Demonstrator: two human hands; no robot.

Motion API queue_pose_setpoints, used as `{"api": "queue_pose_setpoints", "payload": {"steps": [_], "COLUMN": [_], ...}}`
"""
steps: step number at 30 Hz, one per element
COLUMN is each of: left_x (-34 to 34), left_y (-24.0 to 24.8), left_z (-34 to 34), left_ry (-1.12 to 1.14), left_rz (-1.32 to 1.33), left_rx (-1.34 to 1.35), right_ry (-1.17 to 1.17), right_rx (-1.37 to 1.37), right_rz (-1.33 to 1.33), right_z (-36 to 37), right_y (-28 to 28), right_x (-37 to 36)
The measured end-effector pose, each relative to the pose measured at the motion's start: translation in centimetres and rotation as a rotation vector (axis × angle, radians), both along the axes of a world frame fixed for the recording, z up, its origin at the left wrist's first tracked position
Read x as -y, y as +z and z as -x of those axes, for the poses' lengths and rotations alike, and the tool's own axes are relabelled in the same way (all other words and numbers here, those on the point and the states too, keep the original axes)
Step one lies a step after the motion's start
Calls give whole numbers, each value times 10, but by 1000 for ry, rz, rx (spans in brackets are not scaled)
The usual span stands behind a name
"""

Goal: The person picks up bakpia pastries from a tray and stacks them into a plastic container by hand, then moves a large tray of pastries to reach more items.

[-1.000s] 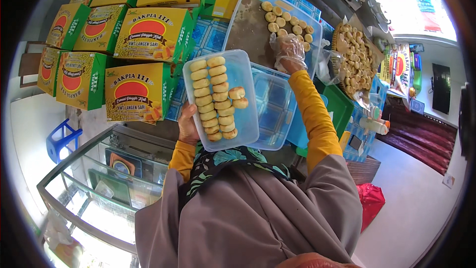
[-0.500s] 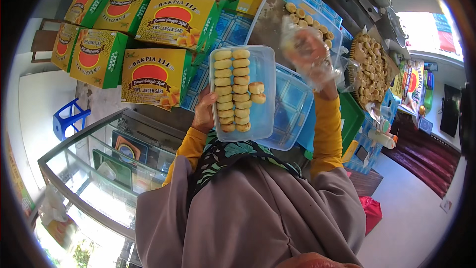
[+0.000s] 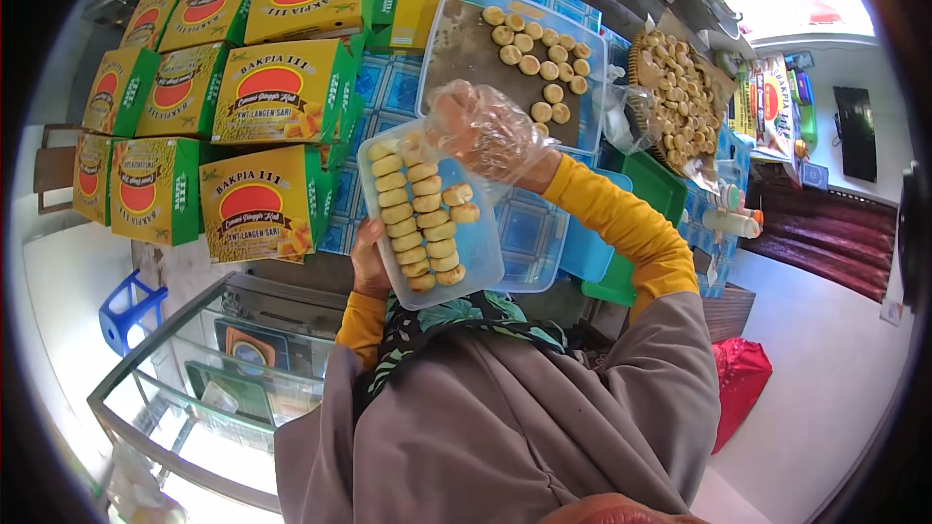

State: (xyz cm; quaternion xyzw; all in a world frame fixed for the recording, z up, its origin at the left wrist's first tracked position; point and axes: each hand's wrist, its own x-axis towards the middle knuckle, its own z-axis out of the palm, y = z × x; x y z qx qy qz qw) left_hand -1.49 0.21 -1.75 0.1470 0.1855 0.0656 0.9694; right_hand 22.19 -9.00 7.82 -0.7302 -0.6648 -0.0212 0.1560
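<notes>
Shop room, table with a blue-and-white checked cover (image 3: 388, 87) running through the middle of the frame. Clear rectangular plastic box (image 3: 481, 250) at frame centre, tilted a bit, near the person's body. In it: round pale-yellow pastries with browned faces (image 3: 426, 204), two long rows standing on edge, two more beside the right-hand row. Left hand (image 3: 369, 260), bare, grips the box's left wall; its fingers underneath are hidden. Right hand (image 3: 487, 131), in a clear plastic glove, is over the box's upper right end, fingers bent toward the top of the rows; can't tell if it's pinching a pastry. Behind it, upper centre: large translucent tray with a brown-smeared floor (image 3: 456, 53), loose pastries in its right part. Right of that, round woven basket (image 3: 636, 87), paper-lined, heaped with pastries. Upper left: stacked yellow-and-green cardboard cartons (image 3: 262, 97). Lower left: glass display case with a metal frame (image 3: 121, 383).
</notes>
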Motion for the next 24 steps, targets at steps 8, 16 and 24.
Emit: {"api": "queue_pose_setpoints", "payload": {"steps": [8,16,24], "left_x": [1,4,6], "left_y": [0,-1,-9], "left_z": [-4,-7,-11], "left_ry": [-16,-42,-18], "left_rz": [-4,28,11], "left_rx": [4,-55,-60], "right_ry": [62,71,7], "right_rx": [242,375,209], "right_rz": [178,379,385], "right_z": [-4,-2,-1], "right_y": [11,-11,-9], "right_x": [1,1,1]}}
